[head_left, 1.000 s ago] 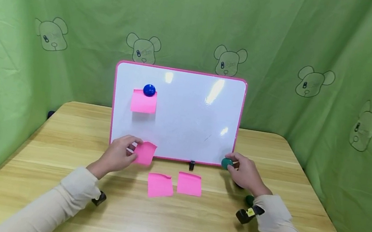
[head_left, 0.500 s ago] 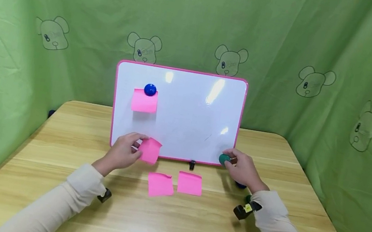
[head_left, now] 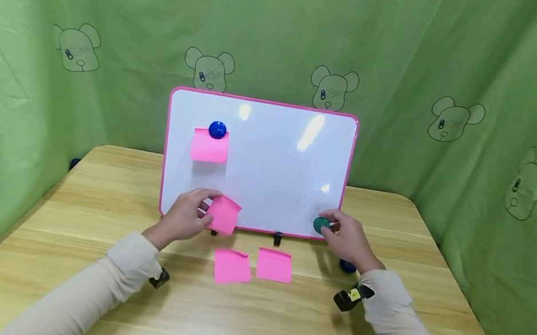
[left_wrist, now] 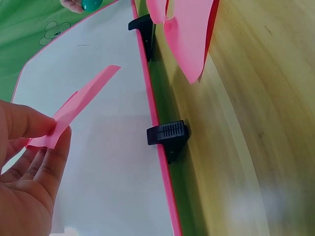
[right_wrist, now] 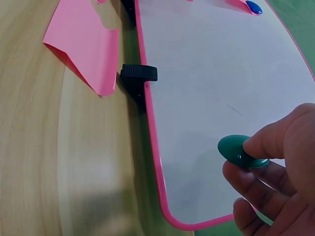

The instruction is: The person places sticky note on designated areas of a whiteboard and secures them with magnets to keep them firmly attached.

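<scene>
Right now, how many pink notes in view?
4: one note on the whiteboard, another in the left hand, two on the table; any stacked underneath wouldn't show.

Two pink notes (head_left: 232,267) (head_left: 274,265) lie side by side on the wood-grain table (head_left: 245,326) before me, near a whiteboard (head_left: 273,168) upright on black feet (head_left: 277,239); a blue magnet (head_left: 347,266) rests to my right.

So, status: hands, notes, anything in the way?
Left hand pinches square pink paper note; right hand, round green magnet. Another pink note under round blue magnet on white pink-framed board. Nothing visibly blocking either hand.
</scene>
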A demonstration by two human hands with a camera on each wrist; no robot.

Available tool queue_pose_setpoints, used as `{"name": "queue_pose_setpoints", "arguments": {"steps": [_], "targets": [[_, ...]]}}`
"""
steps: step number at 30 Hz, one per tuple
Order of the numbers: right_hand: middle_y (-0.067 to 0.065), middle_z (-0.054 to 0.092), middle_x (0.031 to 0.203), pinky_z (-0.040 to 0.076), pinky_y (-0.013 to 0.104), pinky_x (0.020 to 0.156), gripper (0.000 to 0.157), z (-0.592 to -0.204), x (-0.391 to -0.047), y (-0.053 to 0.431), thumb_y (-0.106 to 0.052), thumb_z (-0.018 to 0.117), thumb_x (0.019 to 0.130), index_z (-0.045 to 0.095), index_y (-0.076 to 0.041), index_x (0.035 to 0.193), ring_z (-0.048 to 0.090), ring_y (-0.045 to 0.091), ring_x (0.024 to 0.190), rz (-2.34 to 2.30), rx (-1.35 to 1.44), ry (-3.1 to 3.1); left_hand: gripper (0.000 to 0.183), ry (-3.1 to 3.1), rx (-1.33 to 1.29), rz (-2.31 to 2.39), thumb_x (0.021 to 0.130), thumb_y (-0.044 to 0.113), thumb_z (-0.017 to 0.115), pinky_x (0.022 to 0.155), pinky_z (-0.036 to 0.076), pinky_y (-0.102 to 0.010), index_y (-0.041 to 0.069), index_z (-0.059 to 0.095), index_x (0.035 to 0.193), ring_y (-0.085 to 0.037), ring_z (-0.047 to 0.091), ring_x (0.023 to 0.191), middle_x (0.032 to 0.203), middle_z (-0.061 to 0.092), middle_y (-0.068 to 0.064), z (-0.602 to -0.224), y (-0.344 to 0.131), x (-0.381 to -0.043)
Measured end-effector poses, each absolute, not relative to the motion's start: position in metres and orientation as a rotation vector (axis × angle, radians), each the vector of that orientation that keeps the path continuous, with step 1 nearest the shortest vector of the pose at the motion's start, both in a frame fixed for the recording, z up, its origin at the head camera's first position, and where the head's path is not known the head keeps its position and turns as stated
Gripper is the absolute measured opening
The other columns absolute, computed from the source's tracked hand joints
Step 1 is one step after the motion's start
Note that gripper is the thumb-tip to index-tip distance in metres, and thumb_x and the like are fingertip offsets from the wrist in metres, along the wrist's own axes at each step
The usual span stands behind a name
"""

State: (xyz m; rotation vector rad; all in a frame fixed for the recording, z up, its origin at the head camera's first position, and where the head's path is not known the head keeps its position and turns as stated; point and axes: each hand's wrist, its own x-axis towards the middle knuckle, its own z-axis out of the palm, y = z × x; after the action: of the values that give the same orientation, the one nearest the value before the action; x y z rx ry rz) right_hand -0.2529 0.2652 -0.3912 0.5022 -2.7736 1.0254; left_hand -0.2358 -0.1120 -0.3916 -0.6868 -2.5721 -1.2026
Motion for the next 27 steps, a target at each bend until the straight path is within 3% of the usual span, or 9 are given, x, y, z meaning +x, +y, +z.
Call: {"name": "queue_pose_setpoints", "arguments": {"steps": [13,27], "targets": [[0.016,0.068,0.099,0.049,0.032,0.066,0.024,-0.387,-0.260,0.255,-0.001,0.063,0.087,0.064,0.002,0.111,0.058,0.024,0.080,1.027,0.504,-2.700,0.044,-2.573,-0.667,-1.210,0.079,-0.005,0.065,0.069,0.057,-0.027,0.002,0.060,0.122,-0.021,0.064,0.083,0.112,0.063,-0.014,-0.390,-0.102,-0.244],[0.018,0.065,0.105,0.052,0.035,0.069,0.027,-0.382,-0.267,0.248,-0.003,0.063,0.090,0.061,0.002,0.116,0.060,0.027,0.086,1.070,0.479,-2.723,0.044,-2.519,-0.671,-1.226,0.077,-0.006,0.065,0.069,0.056,-0.028,0.002,0.060,0.121,-0.022,0.064,0.083,0.111,0.062,-0.015,-0.387,-0.095,-0.250]]}}
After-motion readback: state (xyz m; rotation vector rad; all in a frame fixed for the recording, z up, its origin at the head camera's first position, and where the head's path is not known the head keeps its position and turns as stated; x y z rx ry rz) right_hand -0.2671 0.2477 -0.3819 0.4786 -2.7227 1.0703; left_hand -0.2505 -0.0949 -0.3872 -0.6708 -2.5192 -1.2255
